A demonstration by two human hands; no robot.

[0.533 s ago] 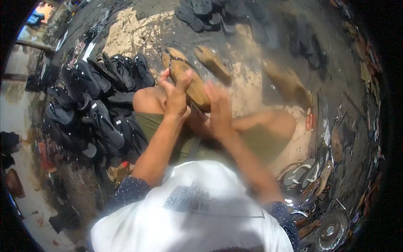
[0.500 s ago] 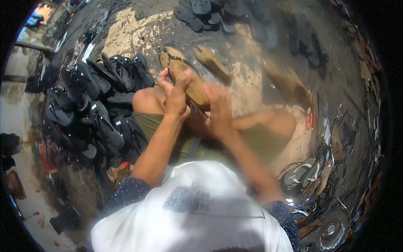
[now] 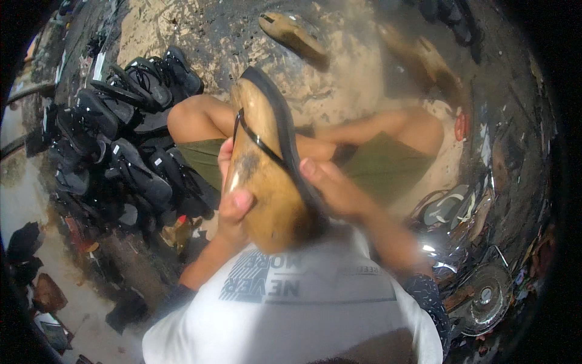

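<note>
Close to my chest I hold a wooden shoe last (image 3: 267, 206) with a black sandal (image 3: 280, 112) fitted on it. The sandal's thin strap crosses the wood, and its dark sole runs along the right side. My left hand (image 3: 233, 212) is closed around the left side of the last, thumb on the wood. My right hand (image 3: 333, 191) grips the sole edge from the right, thumb against it; its other fingers are hidden behind. The last's heel end is nearest me, its toe pointing away. A second wooden last (image 3: 294, 37) lies on the ground beyond.
Many black sandals (image 3: 139, 173) are heaped left of my crossed legs. Another wooden last (image 3: 424, 60) lies blurred at the far right. A red-handled tool (image 3: 461, 125) is by my right knee. Light-strapped sandals (image 3: 445, 206) and a round metal fan-like part (image 3: 485, 297) sit at the right.
The last with the sandal has come up and toward me, and turned so the sole's side shows. My right hand has moved from the heel end to the sole edge.
</note>
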